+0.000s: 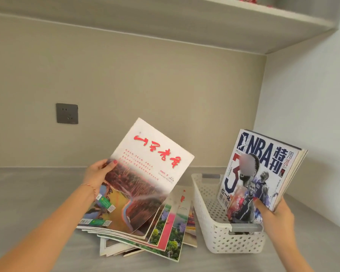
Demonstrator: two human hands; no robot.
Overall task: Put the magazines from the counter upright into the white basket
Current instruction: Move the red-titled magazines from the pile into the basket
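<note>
On the grey counter [37, 193], a white perforated basket [210, 216] stands just right of a fanned pile of magazines [165, 230] lying flat. The left hand [98, 173] pinches the left edge of a magazine with red calligraphy and a river landscape [145, 173], thumb on the cover, holding it tilted above the pile. The right hand [277, 214] is closed on the lower right corner of an NBA magazine bundle [259, 173], thumb on the front cover, the bundle standing upright with its lower edge inside the basket; a wall socket [67, 113] sits on the wall behind.
</note>
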